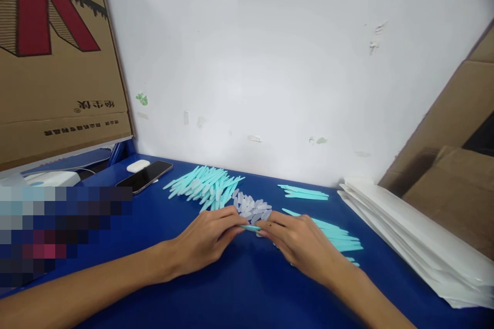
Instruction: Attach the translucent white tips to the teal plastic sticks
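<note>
A thin turquoise stick (250, 227) spans the gap between my two hands. My left hand (211, 234) pinches its left end, and my right hand (296, 239) closes on its right end. Just beyond the fingertips lies a heap of small translucent, pale caps (250, 206). A large pile of turquoise sticks (206, 185) is behind my left hand. Further turquoise sticks (339, 236) lie partly hidden behind my right hand, and a small group (304, 193) rests farther back.
The blue table (239, 288) meets a white wall. At the left are a phone (148, 176), a white case (138, 165) and a large cardboard box (65, 82). White paper or bags (409, 236) are stacked at the right, beside more cardboard (451, 190).
</note>
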{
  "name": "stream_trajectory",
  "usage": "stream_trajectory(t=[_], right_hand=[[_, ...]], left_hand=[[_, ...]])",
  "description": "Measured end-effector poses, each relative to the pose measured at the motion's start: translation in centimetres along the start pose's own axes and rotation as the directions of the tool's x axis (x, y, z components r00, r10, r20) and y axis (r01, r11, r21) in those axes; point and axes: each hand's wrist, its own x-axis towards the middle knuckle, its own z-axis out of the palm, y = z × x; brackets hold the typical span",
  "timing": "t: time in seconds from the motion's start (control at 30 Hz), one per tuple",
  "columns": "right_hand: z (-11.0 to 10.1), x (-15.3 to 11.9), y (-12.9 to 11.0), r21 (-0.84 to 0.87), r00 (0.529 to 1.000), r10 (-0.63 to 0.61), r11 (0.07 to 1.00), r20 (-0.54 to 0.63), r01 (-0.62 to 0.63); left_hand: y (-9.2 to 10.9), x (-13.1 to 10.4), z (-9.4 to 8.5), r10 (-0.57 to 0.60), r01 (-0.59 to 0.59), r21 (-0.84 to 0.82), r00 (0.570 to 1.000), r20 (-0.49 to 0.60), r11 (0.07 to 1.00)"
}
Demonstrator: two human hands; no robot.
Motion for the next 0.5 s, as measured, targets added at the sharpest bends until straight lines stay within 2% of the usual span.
stream_trajectory(t=[0.3, 0.4, 0.5], right_hand=[[0.0, 0.0, 0.0, -0.010, 1.000, 0.008, 1.000, -0.007, -0.008], [-0.4, 0.0, 0.5, -0.063, 0.993, 0.075, 0.995, -0.093, -0.081], [-1.0, -0.1, 2.2, -0.140, 0.943, 0.208, 0.958, -0.261, -0.250]], left_hand=[[0.5, 0.0, -0.3, 0.009, -0.015, 0.096, 0.998, 0.063, 0.995], [0.0, 0.2, -0.6, 0.020, -0.017, 0.182, 1.000, -0.015, 0.983], [-1.1, 0.7, -1.6, 0.010, 0.043, 0.367, 0.990, -0.140, 0.929]])
